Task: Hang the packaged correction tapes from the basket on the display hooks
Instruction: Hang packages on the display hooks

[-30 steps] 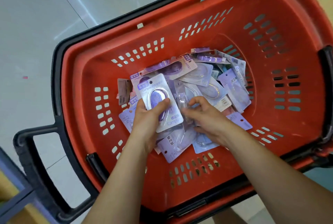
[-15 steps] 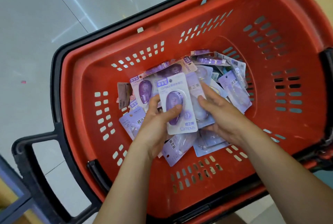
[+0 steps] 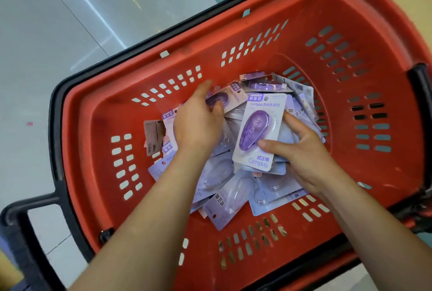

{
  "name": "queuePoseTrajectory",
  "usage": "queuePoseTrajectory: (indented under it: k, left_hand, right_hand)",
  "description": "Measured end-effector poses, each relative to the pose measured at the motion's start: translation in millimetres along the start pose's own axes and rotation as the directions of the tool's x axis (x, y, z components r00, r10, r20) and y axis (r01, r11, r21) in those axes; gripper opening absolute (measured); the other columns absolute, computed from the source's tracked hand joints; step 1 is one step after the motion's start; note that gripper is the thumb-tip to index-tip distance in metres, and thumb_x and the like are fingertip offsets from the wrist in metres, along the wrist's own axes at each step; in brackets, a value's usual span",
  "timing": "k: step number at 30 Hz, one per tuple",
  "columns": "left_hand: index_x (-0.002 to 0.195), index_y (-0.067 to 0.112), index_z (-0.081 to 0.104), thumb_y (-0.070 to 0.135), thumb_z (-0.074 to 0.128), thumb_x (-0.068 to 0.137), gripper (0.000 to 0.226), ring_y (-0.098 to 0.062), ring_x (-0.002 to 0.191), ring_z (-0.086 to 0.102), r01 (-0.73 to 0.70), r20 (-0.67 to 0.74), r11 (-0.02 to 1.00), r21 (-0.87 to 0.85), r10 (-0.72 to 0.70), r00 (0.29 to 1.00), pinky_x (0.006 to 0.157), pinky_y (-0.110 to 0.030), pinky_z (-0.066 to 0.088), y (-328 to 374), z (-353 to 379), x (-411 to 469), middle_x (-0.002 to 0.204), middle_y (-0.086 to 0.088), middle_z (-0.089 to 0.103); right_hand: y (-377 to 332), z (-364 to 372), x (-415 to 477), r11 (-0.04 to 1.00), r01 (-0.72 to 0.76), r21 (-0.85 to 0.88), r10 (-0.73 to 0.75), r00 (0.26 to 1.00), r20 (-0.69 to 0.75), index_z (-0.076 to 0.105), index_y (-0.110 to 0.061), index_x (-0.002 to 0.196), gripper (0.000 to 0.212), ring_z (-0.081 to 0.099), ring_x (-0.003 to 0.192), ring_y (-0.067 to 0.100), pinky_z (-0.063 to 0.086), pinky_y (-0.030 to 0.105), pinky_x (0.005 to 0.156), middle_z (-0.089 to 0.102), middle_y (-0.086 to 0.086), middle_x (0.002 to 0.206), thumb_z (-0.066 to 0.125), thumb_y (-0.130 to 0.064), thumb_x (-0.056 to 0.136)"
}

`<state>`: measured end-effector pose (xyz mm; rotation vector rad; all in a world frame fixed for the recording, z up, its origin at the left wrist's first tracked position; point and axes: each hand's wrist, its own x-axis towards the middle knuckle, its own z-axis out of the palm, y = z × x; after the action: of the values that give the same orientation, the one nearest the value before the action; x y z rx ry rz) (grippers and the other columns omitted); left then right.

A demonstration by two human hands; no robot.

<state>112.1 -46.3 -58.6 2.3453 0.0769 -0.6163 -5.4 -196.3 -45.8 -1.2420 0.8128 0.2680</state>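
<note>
A red plastic basket (image 3: 145,197) with a black rim holds a loose pile of purple packaged correction tapes (image 3: 224,185). My right hand (image 3: 306,152) pinches one upright correction tape package (image 3: 259,131), thumb on its front and fingers behind it, with more packages stacked behind. My left hand (image 3: 198,124) reaches over the pile's far left part. Its fingers are spread over another purple package (image 3: 230,97) lying there and its thumb rests on it. The display hooks are out of view.
The basket's black handle (image 3: 25,206) sticks out at the lower left over a grey tiled floor (image 3: 46,45). A brownish card package (image 3: 153,136) lies at the left edge of the pile. The basket's walls are perforated.
The package that my left hand held has passed to my right hand. My left hand has moved up and away to another package at the far left of the pile.
</note>
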Motion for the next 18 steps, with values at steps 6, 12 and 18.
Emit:
queuePoseTrajectory:
  k: [6, 12, 18]
  left_hand:
    - [0.115, 0.029, 0.073, 0.03, 0.044, 0.082, 0.043, -0.033, 0.089, 0.07, 0.124, 0.06, 0.978, -0.166, -0.115, 0.992, 0.082, -0.044, 0.057, -18.8, 22.6, 23.7, 0.094, -0.009, 0.076]
    - [0.09, 0.02, 0.079, 0.024, 0.058, 0.085, 0.022, -0.01, 0.087, 0.065, 0.237, 0.176, 0.819, -0.523, -0.168, 0.97, 0.078, -0.031, 0.054, -7.3, -16.9, -62.2, 0.091, 0.01, 0.075]
    - [0.04, 0.021, 0.046, 0.04, 0.071, 0.071, 0.044, -0.005, 0.047, 0.028, 0.248, 0.156, 0.745, -0.619, -0.192, 0.969, 0.047, -0.019, 0.027, 24.8, -43.0, -130.1, 0.046, 0.009, 0.036]
  right_hand:
    - [-1.1, -12.1, -12.5, 0.998, -0.045, -0.052, 0.042, 0.998, -0.054, 0.068, -0.029, 0.113, 0.046, 0.074, 0.095, 0.018, 0.062, 0.039, 0.077, 0.076, -0.004, 0.106, 0.07, 0.006, 0.083]
    - [-6.4, -17.0, -25.1, 1.0, -0.03, -0.004, 0.03, 0.994, -0.11, 0.07, -0.032, 0.109, 0.044, 0.073, 0.099, 0.021, 0.062, 0.039, 0.078, 0.076, -0.003, 0.106, 0.068, 0.006, 0.086]
    - [-25.8, -17.1, -55.1, 1.0, 0.013, 0.022, -0.011, 0.997, -0.078, 0.071, -0.024, 0.113, 0.041, 0.068, 0.11, 0.033, 0.054, 0.054, 0.093, 0.073, 0.006, 0.115, 0.072, 0.003, 0.082]
